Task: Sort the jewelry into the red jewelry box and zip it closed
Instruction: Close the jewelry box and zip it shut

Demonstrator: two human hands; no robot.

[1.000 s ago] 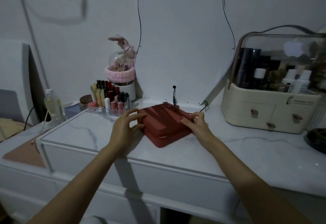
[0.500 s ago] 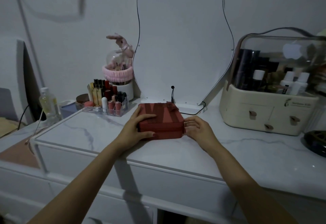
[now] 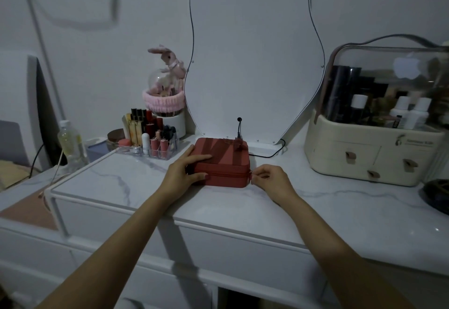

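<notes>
— Red jewelry box [image 3: 222,163]: where does it stand, and is it shut?

— It sits flat on the marble tabletop [image 3: 315,201], toward the back edge, just in front of the mirror's [image 3: 255,53] base. The lid is down. No jewelry lies loose on the tabletop, so the sorting looks finished.

— And the hands?

— The left hand [image 3: 184,172] grips the box's left side, thumb on the front wall and fingers [image 3: 201,157] over the lid, steadying it. The right hand [image 3: 268,178] is at the near right corner, fingers curled in a pinch on what is probably the zipper pull [image 3: 250,173]; the pull itself is too small to be sure of.

— What is left?

— Judging by the pull's place, the zip has yet to run along the remaining sides.
</notes>
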